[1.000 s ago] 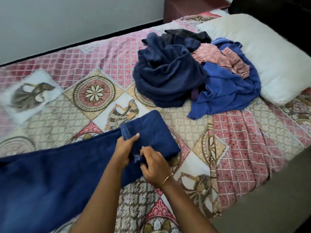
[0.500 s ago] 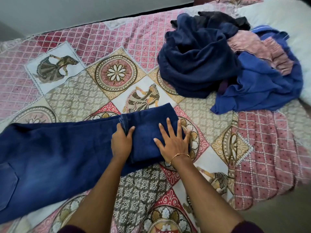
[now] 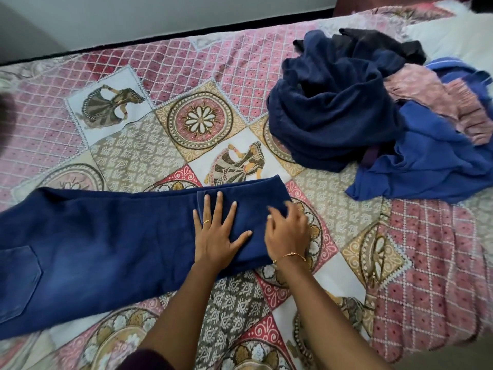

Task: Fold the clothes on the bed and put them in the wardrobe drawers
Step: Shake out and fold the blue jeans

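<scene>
L hand (image 3: 216, 236) flat, fingers spread, pressing the folded hem end of the jeans (image 3: 106, 241) on the bed (image 3: 160, 145), R hand (image 3: 289, 231) w/ curled fingers gripping the fold edge; if L lifts early the stiff denim fold may spring open.

I can read no text, label, brand or number anywhere in this view. The jeans (image 3: 106, 236) under my hands show a plain back pocket at the lower left of the frame with no tag I can make out. The bedspread (image 3: 186, 89) carries only printed dancers and flower medallions, no words.
</scene>
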A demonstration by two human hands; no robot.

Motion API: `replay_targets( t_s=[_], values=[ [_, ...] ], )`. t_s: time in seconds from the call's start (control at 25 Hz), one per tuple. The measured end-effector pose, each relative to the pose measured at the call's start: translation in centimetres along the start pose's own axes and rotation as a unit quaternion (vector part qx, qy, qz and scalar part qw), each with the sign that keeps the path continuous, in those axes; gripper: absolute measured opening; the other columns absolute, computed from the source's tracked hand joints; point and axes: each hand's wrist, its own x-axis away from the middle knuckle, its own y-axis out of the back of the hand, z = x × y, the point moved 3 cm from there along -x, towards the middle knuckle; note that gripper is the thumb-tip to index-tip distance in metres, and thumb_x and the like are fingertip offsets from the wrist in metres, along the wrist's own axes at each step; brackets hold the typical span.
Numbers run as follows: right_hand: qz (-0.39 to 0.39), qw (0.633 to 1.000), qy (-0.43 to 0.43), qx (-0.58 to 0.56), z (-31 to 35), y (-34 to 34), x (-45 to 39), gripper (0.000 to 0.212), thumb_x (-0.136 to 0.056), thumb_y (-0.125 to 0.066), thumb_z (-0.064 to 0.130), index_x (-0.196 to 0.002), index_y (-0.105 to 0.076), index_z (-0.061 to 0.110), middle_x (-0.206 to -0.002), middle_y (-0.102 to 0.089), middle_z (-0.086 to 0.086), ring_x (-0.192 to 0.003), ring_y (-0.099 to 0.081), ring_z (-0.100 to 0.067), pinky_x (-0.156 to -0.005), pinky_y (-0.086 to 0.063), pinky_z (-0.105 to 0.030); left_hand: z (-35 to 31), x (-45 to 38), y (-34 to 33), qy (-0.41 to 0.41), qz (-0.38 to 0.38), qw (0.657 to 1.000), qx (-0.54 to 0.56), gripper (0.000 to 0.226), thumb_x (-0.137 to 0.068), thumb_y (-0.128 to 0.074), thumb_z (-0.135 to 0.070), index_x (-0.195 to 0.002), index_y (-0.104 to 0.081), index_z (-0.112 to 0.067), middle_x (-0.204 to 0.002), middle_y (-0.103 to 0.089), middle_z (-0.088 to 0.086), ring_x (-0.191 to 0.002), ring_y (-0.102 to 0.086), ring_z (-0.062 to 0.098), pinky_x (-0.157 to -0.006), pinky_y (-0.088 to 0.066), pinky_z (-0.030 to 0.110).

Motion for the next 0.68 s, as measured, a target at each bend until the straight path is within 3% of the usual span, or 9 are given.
replay_targets(
  t_s=[0.08, 0.2, 0.36, 0.4, 0.48, 0.52, 0.56, 0.6, 0.68],
  values=[
    [0.004, 0.992, -0.1, -0.073, -0.4, 1.3, -1.2, 0.036, -0.087, -0.055, 0.018, -0.123, -0.058, 0.02, -0.126, -0.048, -0.013, -0.103, -0.053, -0.038, -0.08, -0.045, -0.042, 0.2, -0.2, 0.3, 0.007, 0.006, 1.0, 0.007, 0.085, -0.082, -0.008, -0.079, -0.144, -0.033, -0.027, -0.156, -0.004, 0.01, -0.142, 0.009, 0.035, -0.109, -0.005, 0.057],
    [0.1, 0.97, -0.196, -0.103, -0.4, 1.9, -2.8, 0.052, -0.087, -0.056, 0.018, -0.136, -0.038, 0.016, -0.125, -0.054, -0.014, -0.11, -0.054, -0.036, -0.082, -0.045, -0.039, 0.3, -0.3, 0.4, 0.01, 0.014, 0.999, 0.031, 0.091, -0.077, -0.003, -0.083, -0.145, -0.032, -0.029, -0.155, 0.004, 0.009, -0.141, 0.017, 0.035, -0.109, 0.002, 0.055],
    [0.148, 0.926, -0.249, -0.243, 1.7, 3.4, -3.2, 0.009, -0.079, -0.062, 0.015, -0.088, -0.06, 0.013, -0.098, -0.066, -0.013, -0.092, -0.062, -0.033, -0.074, -0.049, -0.036, 0.3, -0.4, 1.0, 0.017, 0.034, 0.997, 0.063, 0.096, -0.065, 0.002, -0.089, -0.146, -0.012, -0.038, -0.152, 0.023, 0.0, -0.136, 0.034, 0.029, -0.109, 0.016, 0.046],
    [0.176, 0.91, -0.247, -0.283, 2.9, 4.1, -2.9, 0.005, -0.078, -0.064, 0.014, -0.081, -0.06, 0.014, -0.092, -0.066, -0.012, -0.089, -0.062, -0.03, -0.075, -0.05, -0.036, 0.6, -0.4, 1.4, 0.02, 0.026, 0.995, 0.098, 0.092, -0.067, -0.008, -0.088, -0.145, -0.016, -0.04, -0.154, 0.019, -0.003, -0.138, 0.031, 0.026, -0.111, 0.012, 0.044],
    [0.22, 0.88, -0.223, -0.356, 6.7, 5.3, -1.7, 0.007, -0.077, -0.065, 0.009, -0.084, -0.064, 0.011, -0.085, -0.065, -0.01, -0.084, -0.062, -0.027, -0.075, -0.053, -0.032, 1.6, -0.2, 2.5, 0.051, -0.009, 0.967, 0.251, 0.068, -0.079, -0.037, -0.071, -0.136, -0.044, -0.033, -0.156, -0.01, -0.006, -0.145, 0.01, 0.021, -0.115, -0.007, 0.039],
    [0.225, 0.871, -0.208, -0.383, 8.8, 5.8, -1.0, 0.006, -0.077, -0.064, 0.007, -0.082, -0.064, 0.01, -0.077, -0.064, -0.008, -0.077, -0.062, -0.025, -0.069, -0.052, -0.026, 2.3, 0.0, 4.0, 0.082, -0.033, 0.926, 0.366, 0.05, -0.087, -0.049, -0.053, -0.127, -0.058, -0.024, -0.151, -0.029, -0.004, -0.145, -0.009, 0.018, -0.113, -0.017, 0.035],
    [0.229, 0.862, -0.196, -0.408, 10.9, 5.9, -0.4, 0.005, -0.078, -0.064, 0.006, -0.076, -0.063, 0.011, -0.07, -0.061, -0.006, -0.071, -0.059, -0.023, -0.062, -0.049, -0.023, 3.0, 0.1, 5.4, 0.13, -0.048, 0.865, 0.482, 0.034, -0.092, -0.054, -0.034, -0.118, -0.064, -0.015, -0.14, -0.045, -0.001, -0.138, -0.031, 0.014, -0.109, -0.03, 0.028],
    [0.233, 0.855, -0.186, -0.425, 13.6, 5.6, 0.5, 0.01, -0.078, -0.064, 0.007, -0.069, -0.06, 0.011, -0.067, -0.059, -0.005, -0.069, -0.058, -0.022, -0.06, -0.047, -0.025, 4.3, 0.5, 7.0, 0.189, -0.038, 0.791, 0.581, 0.025, -0.095, -0.051, -0.022, -0.11, -0.066, -0.009, -0.123, -0.058, 0.003, -0.118, -0.054, 0.006, -0.096, -0.042, 0.019],
    [0.242, 0.86, -0.162, -0.419, 18.0, 4.1, 1.9, 0.01, -0.073, -0.067, 0.013, -0.067, -0.063, 0.006, -0.074, -0.065, -0.01, -0.073, -0.062, -0.024, -0.064, -0.052, -0.032, 6.9, 1.2, 9.2, 0.266, 0.009, 0.654, 0.708, 0.038, -0.1, -0.036, -0.028, -0.091, -0.064, -0.005, -0.086, -0.069, 0.007, -0.072, -0.066, -0.001, -0.062, -0.05, 0.011]
  ],
)
